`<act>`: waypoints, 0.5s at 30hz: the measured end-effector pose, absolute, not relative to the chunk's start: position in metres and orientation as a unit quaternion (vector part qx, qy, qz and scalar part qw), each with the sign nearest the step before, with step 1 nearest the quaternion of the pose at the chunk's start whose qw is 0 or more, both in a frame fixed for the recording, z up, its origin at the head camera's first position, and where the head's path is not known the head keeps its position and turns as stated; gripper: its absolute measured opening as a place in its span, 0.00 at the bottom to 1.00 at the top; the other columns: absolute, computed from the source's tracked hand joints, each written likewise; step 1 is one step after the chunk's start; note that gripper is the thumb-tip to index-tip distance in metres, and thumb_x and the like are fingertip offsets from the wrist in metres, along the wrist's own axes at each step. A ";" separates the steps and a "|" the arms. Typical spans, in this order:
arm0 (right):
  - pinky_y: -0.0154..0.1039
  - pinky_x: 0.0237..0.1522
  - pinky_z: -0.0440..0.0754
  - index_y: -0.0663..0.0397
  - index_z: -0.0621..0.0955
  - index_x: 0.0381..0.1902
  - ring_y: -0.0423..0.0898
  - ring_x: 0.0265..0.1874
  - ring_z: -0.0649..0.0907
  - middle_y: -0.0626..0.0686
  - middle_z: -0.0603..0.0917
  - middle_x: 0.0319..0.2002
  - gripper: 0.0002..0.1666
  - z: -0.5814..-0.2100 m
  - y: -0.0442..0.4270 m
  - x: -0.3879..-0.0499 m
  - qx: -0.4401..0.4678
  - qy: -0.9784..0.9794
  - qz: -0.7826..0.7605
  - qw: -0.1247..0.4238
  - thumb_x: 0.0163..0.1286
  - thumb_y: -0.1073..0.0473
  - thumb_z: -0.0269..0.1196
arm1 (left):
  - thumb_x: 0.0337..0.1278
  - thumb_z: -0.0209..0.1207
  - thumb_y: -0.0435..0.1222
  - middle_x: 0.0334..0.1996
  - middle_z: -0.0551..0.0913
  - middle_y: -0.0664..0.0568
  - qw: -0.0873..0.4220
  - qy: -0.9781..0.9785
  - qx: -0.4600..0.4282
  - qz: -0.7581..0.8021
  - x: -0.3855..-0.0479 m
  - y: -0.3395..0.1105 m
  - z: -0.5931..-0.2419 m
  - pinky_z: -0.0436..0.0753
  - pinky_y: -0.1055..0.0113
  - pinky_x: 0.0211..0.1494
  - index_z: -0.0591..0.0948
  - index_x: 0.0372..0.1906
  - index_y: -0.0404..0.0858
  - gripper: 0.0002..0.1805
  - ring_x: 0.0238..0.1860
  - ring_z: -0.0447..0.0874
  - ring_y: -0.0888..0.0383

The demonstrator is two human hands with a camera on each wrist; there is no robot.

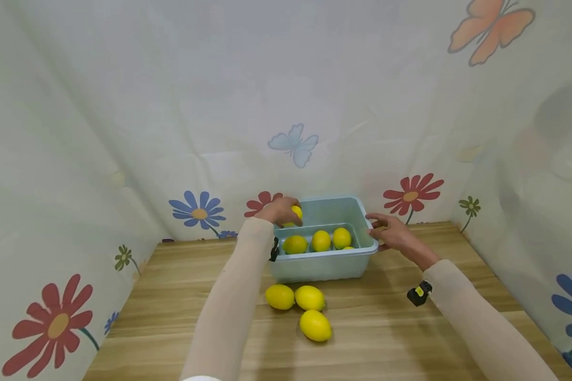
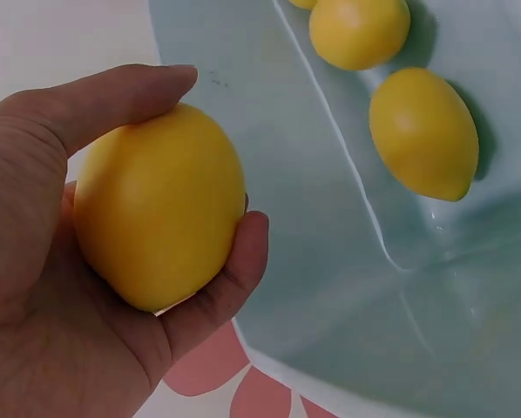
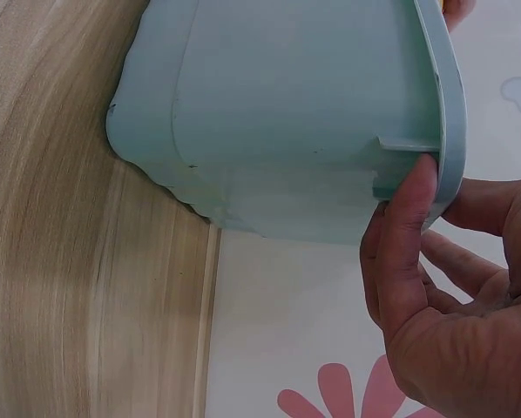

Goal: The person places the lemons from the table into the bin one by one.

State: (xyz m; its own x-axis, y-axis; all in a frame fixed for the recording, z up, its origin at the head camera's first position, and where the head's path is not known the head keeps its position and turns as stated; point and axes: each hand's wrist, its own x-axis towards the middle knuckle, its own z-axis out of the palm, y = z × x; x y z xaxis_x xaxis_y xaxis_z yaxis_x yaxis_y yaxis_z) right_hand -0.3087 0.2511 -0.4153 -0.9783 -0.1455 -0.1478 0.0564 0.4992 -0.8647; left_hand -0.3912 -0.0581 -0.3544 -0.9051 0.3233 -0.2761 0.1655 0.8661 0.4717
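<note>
My left hand [image 1: 282, 210] holds a yellow lemon [image 2: 160, 209] over the left side of a pale blue plastic bin [image 1: 321, 269]. In the left wrist view, thumb and fingers curl round that lemon. Several other lemons lie inside the bin, among them one lemon [image 2: 424, 135] near its inner corner. At the bin's right end, my right hand [image 3: 456, 287] grips the rim, with fingers under the lip and the thumb at its outer edge. Three lemons lie on the table in front of the bin, one of them a lemon [image 1: 315, 325] closest to me.
The wood-grain table [image 1: 181, 296] carries the bin near its back edge. Behind it and on both sides hangs a pale sheet [image 1: 229, 106] printed with flowers and butterflies. A small black device [image 1: 418, 292] is strapped at the right wrist.
</note>
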 end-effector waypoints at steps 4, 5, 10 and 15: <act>0.43 0.43 0.88 0.50 0.60 0.76 0.58 0.50 0.79 0.67 0.70 0.63 0.36 -0.418 0.253 -0.309 -0.026 0.865 -0.492 0.094 0.74 0.57 0.57 | 0.55 0.67 0.45 0.62 0.75 0.53 0.185 0.954 0.120 0.203 -0.393 -0.053 -0.357 0.82 0.53 0.58 0.74 0.65 0.51 0.31 0.52 0.77 0.51; 0.43 0.43 0.88 0.50 0.60 0.76 0.58 0.51 0.79 0.67 0.70 0.63 0.36 -0.418 0.253 -0.310 -0.026 0.866 -0.491 0.093 0.74 0.57 0.57 | 0.55 0.67 0.45 0.63 0.75 0.53 0.186 0.955 0.120 0.200 -0.394 -0.052 -0.357 0.81 0.52 0.58 0.74 0.64 0.51 0.30 0.52 0.77 0.50; 0.44 0.43 0.88 0.50 0.59 0.76 0.60 0.52 0.78 0.67 0.70 0.64 0.36 -0.417 0.254 -0.310 -0.025 0.866 -0.491 0.093 0.74 0.57 0.57 | 0.55 0.67 0.44 0.66 0.72 0.53 0.181 0.957 0.129 0.187 -0.396 -0.046 -0.358 0.79 0.49 0.61 0.75 0.64 0.52 0.30 0.55 0.74 0.50; 0.44 0.44 0.88 0.50 0.59 0.76 0.60 0.53 0.78 0.67 0.69 0.64 0.36 -0.418 0.251 -0.309 -0.026 0.863 -0.494 0.099 0.74 0.57 0.57 | 0.56 0.66 0.44 0.66 0.73 0.53 0.180 0.960 0.123 0.174 -0.394 -0.049 -0.357 0.78 0.47 0.63 0.74 0.65 0.52 0.30 0.56 0.74 0.49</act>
